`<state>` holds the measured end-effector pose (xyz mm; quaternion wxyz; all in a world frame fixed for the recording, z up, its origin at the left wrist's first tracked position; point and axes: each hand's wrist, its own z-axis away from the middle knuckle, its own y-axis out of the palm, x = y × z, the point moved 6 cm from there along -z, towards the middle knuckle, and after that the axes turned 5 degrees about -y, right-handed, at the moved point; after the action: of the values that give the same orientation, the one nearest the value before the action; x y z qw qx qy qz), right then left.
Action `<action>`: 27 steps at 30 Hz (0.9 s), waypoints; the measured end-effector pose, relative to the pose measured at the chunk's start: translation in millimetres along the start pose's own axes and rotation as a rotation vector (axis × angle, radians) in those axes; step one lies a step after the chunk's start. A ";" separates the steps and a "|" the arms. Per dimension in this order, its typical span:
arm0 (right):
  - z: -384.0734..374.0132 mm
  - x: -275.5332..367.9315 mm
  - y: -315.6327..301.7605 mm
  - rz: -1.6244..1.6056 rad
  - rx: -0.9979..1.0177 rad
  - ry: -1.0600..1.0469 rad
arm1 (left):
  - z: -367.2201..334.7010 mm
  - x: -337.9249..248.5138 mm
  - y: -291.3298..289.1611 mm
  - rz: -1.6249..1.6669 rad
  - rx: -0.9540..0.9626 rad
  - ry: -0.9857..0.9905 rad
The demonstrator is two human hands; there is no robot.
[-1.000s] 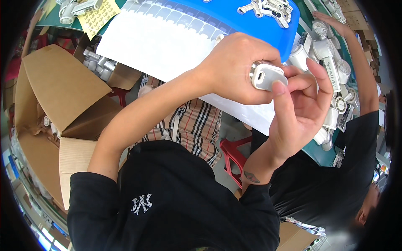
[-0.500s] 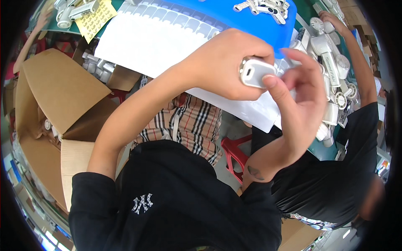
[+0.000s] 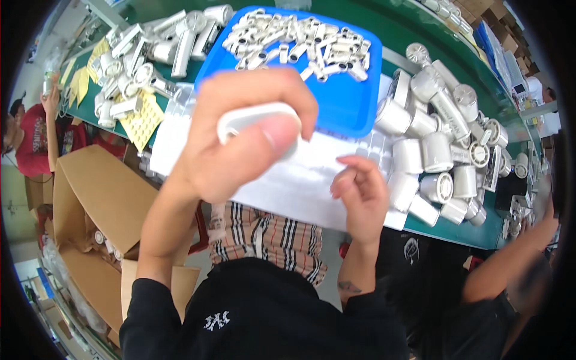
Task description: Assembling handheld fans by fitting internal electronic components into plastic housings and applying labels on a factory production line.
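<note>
My left hand (image 3: 211, 157) is raised over the near left side of the blue tray, gripping a white plastic fan part (image 3: 239, 118) with a rounded end. The thumb presses on its face, and fingers hide the rest of it. To the right, my right hand (image 3: 363, 201) is held above white sheets (image 3: 300, 186), its fingers apart and loosely bent, with nothing visible in it. Many small white pieces with dark round ends (image 3: 321, 45) lie in the blue tray (image 3: 354, 114) beyond my hands.
White handheld fans and housings (image 3: 435, 150) crowd the right of the green table (image 3: 456, 236). More fan parts (image 3: 183, 51) lie at the far left by a yellow dimpled sheet (image 3: 144, 120). An open cardboard box (image 3: 102, 198) stands left. Another person's arm (image 3: 510, 255) is at right.
My hands have parted. The left has come left with the white fan part, turning its slotted end out of sight; the right has let go and dropped lower left. The view has shifted, showing more table.
</note>
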<state>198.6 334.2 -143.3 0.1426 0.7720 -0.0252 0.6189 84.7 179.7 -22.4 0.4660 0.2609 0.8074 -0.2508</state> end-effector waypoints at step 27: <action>14.9 -14.3 -19.8 0.199 0.066 -0.036 | -289.0 295.8 -20.0 -1.413 0.077 -0.178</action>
<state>213.6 347.4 -163.7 0.0543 0.7808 -0.0839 0.6167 -235.2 407.7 -153.3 0.2463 -0.3300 0.7328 -0.5417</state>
